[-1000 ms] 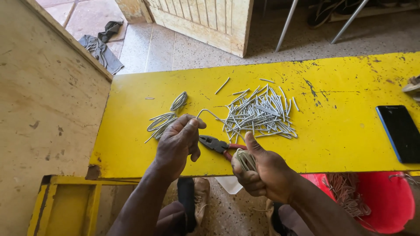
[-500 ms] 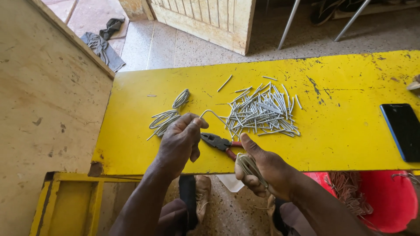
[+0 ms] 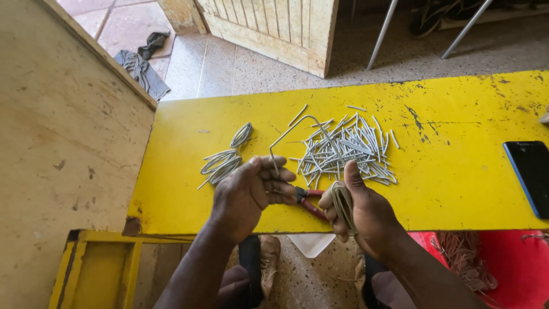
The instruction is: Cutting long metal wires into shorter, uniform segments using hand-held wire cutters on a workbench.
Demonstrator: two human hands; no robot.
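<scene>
Grey wire point(image 3: 289, 133), bent into a hook, rises from the left hand point(image 3: 251, 191), whose fingers are closed round its lower end just above the near edge of the yellow tabletop point(image 3: 457, 114). The wire arches up and over toward the pile of cut pieces point(image 3: 346, 150). The right hand point(image 3: 357, 209) is curled shut too: it grips red-handled pliers point(image 3: 309, 200), whose nose points left at the wire close to the left fingers, and it carries a small coil point(image 3: 342, 205) of the same grey wire looped round its fingers, thumb sticking up.

Judging by how things lie, the work looks well under way. A good heap of short straight lengths lies spread at the middle of the tabletop, just beyond the hands, with a few strays further back. To the left of it sit two small bundles of bent loops point(image 3: 226, 157), near each other and apart from the pile. The coil in the right hand is thin, so little of it seems left to cut, though I cannot tell whether more stock sits elsewhere.

A dark phone point(image 3: 529, 171) lies flat at the right edge, well apart from the wire. Below the tabletop on the right shows a red bucket point(image 3: 509, 269) with tangled reddish strands in it. A wooden board point(image 3: 63, 149) stands at the left, and grey cloth point(image 3: 140, 66) lies on the floor beyond.
</scene>
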